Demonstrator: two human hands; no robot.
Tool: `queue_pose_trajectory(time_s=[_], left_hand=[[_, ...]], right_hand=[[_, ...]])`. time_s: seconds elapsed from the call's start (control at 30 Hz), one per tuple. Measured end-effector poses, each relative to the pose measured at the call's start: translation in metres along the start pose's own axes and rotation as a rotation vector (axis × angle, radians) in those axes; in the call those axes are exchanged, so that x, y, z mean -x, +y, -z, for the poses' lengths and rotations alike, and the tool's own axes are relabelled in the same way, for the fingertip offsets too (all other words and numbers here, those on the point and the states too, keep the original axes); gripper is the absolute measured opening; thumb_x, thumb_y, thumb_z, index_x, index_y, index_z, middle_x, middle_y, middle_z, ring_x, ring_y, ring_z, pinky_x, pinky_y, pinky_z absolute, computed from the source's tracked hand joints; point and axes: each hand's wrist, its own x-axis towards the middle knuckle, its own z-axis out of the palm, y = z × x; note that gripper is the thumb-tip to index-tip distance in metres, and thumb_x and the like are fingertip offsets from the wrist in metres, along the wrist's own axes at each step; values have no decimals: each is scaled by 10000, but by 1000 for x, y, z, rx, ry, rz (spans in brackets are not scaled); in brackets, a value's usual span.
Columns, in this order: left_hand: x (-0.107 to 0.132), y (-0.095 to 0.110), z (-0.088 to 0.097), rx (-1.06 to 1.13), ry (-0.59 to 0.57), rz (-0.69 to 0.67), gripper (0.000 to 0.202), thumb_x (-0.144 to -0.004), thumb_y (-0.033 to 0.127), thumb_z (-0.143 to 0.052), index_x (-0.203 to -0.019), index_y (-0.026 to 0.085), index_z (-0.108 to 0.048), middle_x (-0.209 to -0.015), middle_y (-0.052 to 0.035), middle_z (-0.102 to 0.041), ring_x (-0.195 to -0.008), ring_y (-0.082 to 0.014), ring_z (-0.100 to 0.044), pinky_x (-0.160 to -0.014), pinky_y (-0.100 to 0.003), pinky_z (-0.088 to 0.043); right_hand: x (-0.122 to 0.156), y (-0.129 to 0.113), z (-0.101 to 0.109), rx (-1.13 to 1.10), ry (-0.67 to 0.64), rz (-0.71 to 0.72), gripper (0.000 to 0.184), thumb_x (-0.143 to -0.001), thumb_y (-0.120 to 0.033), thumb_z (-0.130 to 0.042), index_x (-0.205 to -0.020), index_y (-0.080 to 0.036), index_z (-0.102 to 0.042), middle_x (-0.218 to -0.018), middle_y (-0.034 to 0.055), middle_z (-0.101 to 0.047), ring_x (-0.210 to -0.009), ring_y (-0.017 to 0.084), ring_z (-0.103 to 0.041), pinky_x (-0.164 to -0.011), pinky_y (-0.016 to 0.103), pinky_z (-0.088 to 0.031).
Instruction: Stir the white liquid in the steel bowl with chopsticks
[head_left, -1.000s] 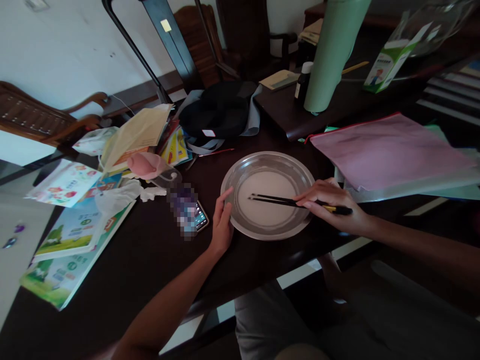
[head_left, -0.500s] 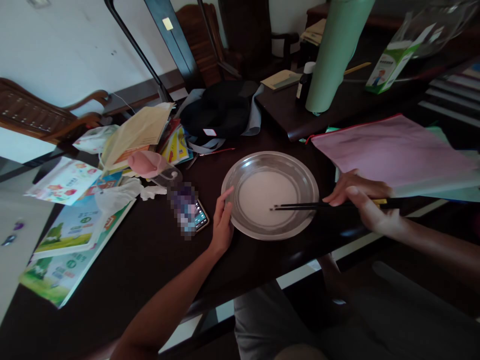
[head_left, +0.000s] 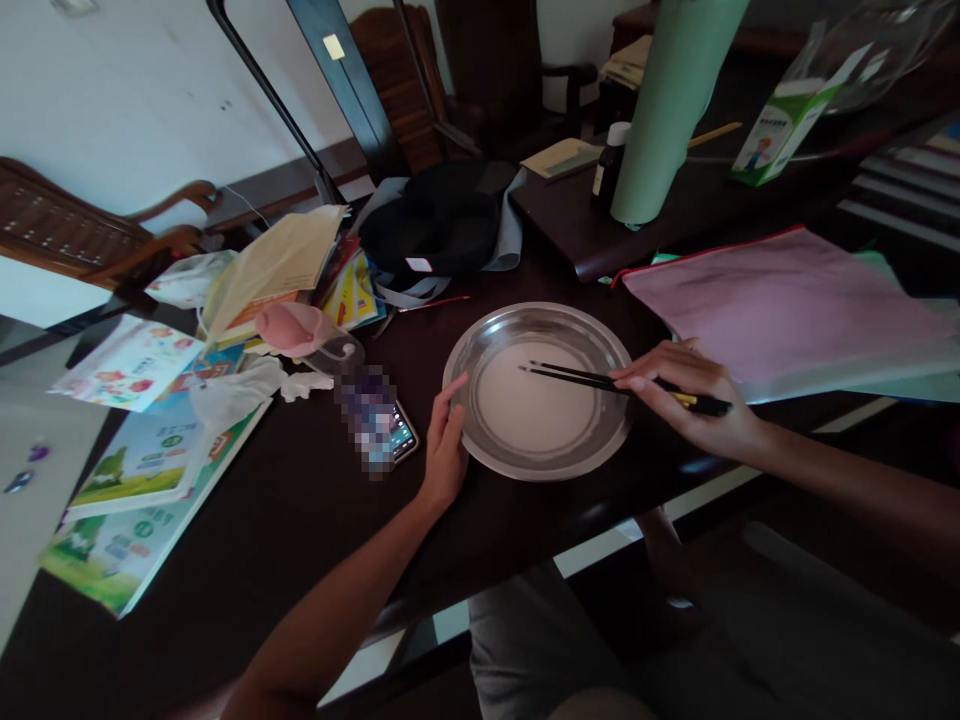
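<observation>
A round metal basin (head_left: 619, 440) sits on the dark table in front of me, with something whitish across its bottom that I cannot make out. At the basin's left side, my left hand (head_left: 446, 440) grips the rim, one finger lying over the edge. A pair of black chopsticks (head_left: 574, 375) is pinched in my right hand (head_left: 682, 390), which is at the basin's right rim. Their tips point left, over the inside of the basin. Whether they touch the bottom I cannot tell.
A phone (head_left: 405, 435) lies left of my left hand. Books (head_left: 135, 480) and papers are piled further left. Behind the basin is a black bag (head_left: 442, 220). A pink pouch (head_left: 780, 300) lies at the right, and a tall green bottle (head_left: 664, 120) stands behind it.
My right hand has moved left and slightly up, carrying the chopsticks further over the basin. Their tips have shifted up and left. My left hand and the basin have stayed put.
</observation>
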Motion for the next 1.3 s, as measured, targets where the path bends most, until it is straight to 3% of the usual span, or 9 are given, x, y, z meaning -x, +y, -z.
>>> queue_pose_trajectory(time_s=[0.13, 0.27, 0.43, 0.6, 0.7, 0.83, 1.0, 1.17, 1.3], left_hand=[[0, 0, 0, -16, -6, -7, 488, -948, 594, -632, -1343, 310, -673, -1466, -63, -644, -1422, -295, -548, -1234, -480, -390], [1, 2, 0, -14, 11, 1, 503, -922, 609, -667, -1325, 308, -688, -1444, -60, -657, -1381, -292, -577, -1207, -463, -420], [1, 3, -1, 37, 16, 27, 531, -891, 632, -698, -1315, 312, -696, -1430, -58, -666, -1333, -288, -612, -1172, -458, -456], [0, 2, -1, 36, 11, 31, 528, -897, 624, -691, -1320, 308, -690, -1439, -64, -665, -1355, -296, -600, -1179, -468, -452], [0, 2, -1, 10, -4, 7, 511, -919, 611, -667, -1328, 306, -680, -1453, -65, -655, -1378, -299, -585, -1189, -474, -443], [0, 2, -1, 3, -6, -1, 506, -930, 609, -654, -1334, 306, -673, -1459, -63, -649, -1393, -298, -571, -1207, -484, -421], [0, 2, 0, -16, -1, -6, 483, -942, 593, -645, -1333, 312, -677, -1472, -60, -640, -1420, -298, -551, -1227, -479, -401], [0, 2, 0, 1, 15, 7, 512, -912, 611, -677, -1323, 306, -687, -1458, -58, -651, -1402, -297, -567, -1223, -468, -404], [0, 2, 0, 2, 16, 12, 522, -909, 619, -680, -1324, 302, -688, -1438, -63, -663, -1360, -297, -596, -1192, -468, -438]], right_hand=[[4, -2, 16, -70, 77, -8, 313, -1080, -299, -496, -845, -305, -701, -805, 2, -786, -673, 226, -693, -709, 471, -427], [7, -8, 21, -205, 52, -7, 366, -1097, -290, -437, -837, -331, -692, -775, -6, -767, -659, 225, -682, -733, 496, -454], [6, -14, 5, -140, -83, 110, 233, -1080, -264, -518, -945, -271, -707, -878, -9, -811, -747, 174, -720, -721, 417, -462], [0, -9, -10, -68, -111, 126, 116, -1031, -237, -620, -994, -258, -729, -988, 7, -839, -829, 183, -761, -731, 396, -449], [-1, -4, -7, -29, -89, 78, 137, -1038, -270, -606, -992, -266, -735, -1015, 21, -841, -837, 205, -766, -734, 410, -451], [0, -2, 6, 3, 10, 28, 231, -1054, -308, -564, -887, -275, -720, -873, 24, -822, -733, 211, -730, -704, 425, -442], [4, -6, 20, -146, 95, 65, 360, -1085, -287, -465, -803, -276, -687, -750, 6, -776, -622, 196, -679, -702, 439, -448], [8, -13, 12, -185, -17, 151, 332, -1098, -274, -446, -869, -266, -686, -799, 3, -789, -677, 181, -709, -717, 427, -457], [7, -14, -5, -132, -94, 153, 186, -1067, -262, -547, -956, -262, -696, -917, -3, -825, -788, 163, -751, -743, 397, -470]])
